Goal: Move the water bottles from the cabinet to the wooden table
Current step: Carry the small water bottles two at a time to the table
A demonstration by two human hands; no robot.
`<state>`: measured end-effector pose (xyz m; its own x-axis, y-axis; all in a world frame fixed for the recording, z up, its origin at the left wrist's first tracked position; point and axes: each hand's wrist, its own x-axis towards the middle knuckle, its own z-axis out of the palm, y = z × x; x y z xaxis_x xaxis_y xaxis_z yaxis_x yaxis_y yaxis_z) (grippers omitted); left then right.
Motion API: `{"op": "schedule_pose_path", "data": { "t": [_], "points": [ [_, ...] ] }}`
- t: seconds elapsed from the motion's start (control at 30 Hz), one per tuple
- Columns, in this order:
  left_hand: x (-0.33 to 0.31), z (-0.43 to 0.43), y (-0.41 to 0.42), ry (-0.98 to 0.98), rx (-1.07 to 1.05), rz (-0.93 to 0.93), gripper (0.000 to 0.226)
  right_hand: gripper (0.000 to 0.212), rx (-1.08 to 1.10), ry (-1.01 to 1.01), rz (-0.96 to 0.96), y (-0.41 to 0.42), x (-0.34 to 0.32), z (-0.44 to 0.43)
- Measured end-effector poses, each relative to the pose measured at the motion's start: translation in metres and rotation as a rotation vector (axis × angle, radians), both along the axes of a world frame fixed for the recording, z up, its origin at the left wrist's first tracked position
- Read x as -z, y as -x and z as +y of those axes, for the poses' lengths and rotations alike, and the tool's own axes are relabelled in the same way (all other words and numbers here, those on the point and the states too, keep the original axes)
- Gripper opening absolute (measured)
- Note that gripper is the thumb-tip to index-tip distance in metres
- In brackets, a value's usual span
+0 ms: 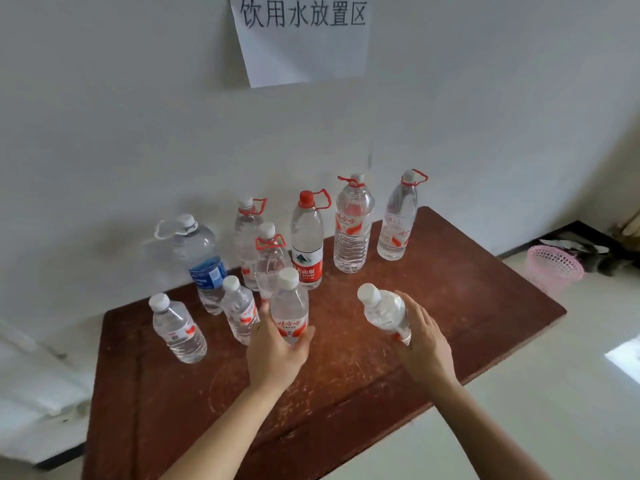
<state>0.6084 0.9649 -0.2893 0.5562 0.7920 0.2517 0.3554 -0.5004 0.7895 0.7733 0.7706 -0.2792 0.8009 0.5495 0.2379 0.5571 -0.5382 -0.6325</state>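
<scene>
Water bottles stand in a loose cluster along the back of the wooden table (346, 382), close to the white wall (104, 133). Two more are in the person's hands over the middle of the tabletop.

In the head view, the left hand (277, 351) is curled round the lower half of an upright white-capped bottle (289, 306), thumb on one side and fingers on the other. Its base is hidden behind the hand, so it cannot be told whether it touches the wood. The right hand (422, 344) grips a tilted bottle (384, 311) by its lower end with the fingers wrapped round it. Its white cap leans up and to the left. The two held bottles are apart from each other.

To the left of the left hand stand the leftmost small bottle (178, 330) and a second small bottle (239, 310), the latter just beside the bottle in that hand. Behind them is a blue-labelled bottle (201, 261) with a white carry loop at its neck. Next come a rear red-handled bottle (247, 237) and a front red-handled bottle (270, 261), one behind the other. To their right is a red-capped bottle (307, 240) with a red and white label. Farther right, towards the far corner, stand a tall orange-labelled bottle (353, 226) and the rightmost tall bottle (398, 220). All of these are upright.

A paper sign (301, 36) with handwritten characters hangs on the wall above. A pink mesh basket (554, 268) sits on the floor to the right of the table.
</scene>
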Motion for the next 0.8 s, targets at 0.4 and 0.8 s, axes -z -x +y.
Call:
{"op": "schedule_pose_path", "data": {
  "t": [0.4, 0.8],
  "points": [
    [0.070, 0.030, -0.154, 0.233, -0.075, 0.068, 0.081, 0.079, -0.011, 0.051, 0.236, -0.168, 0.066, 0.060],
    [0.094, 0.039, -0.206, 0.267, -0.370, 0.104, 0.063, 0.079, -0.310, 0.023, 0.363, -0.217, 0.107, 0.143]
  ]
}}
